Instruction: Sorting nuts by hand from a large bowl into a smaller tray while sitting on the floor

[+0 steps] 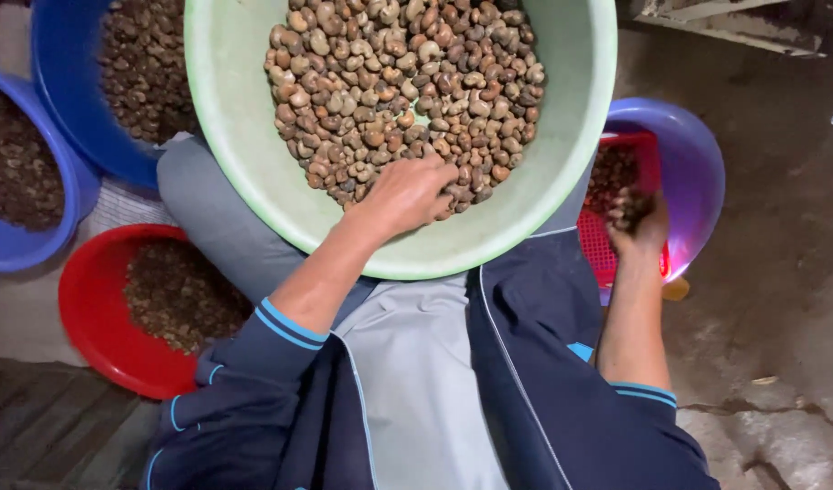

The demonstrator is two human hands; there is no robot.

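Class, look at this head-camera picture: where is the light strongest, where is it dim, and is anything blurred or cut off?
Head view: a bright glare spot sits on the purple basin wall near the right hand; the floor at lower left is dim; the nuts in the green bowl look sharp under the left hand; the bowl's top is cut off.

green basin (561, 195): I read smooth, matt plastic
red bowl (89, 318): glossy plastic
nuts (389, 82): dull, rough shells
floor (779, 272): rough concrete

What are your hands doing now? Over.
Left hand down in nuts, green bowl. Right hand gripping nuts over red basket. Nothing blocking.
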